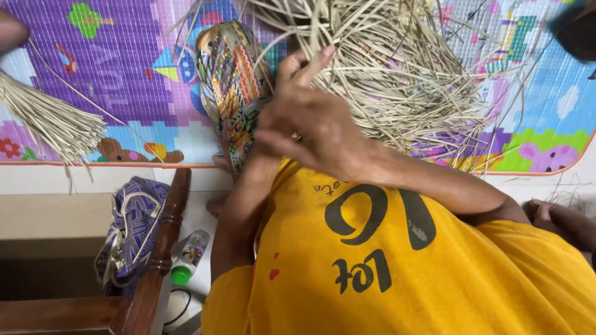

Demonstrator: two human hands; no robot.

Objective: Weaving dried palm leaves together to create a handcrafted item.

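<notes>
A: Listing left to right: 1 loose bundle of pale straw strips on the play mat; 1 bottle with green cap by the wooden chair post.

B: Hands?

A: Left hand, mostly hidden; grip cannot be told, beside 1 patterned woven band. Right hand, grip closed among the straw weave, above the yellow shirt.

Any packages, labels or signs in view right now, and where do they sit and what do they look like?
Small bottle: lying on the pale floor at lower left beside a wooden chair leg; white cylinder, green cap, colourful printed label.
Yellow shirt: bottom centre; large dark print.
Play mat: top, under the straw; purple and blue, cartoon pictures.
</notes>
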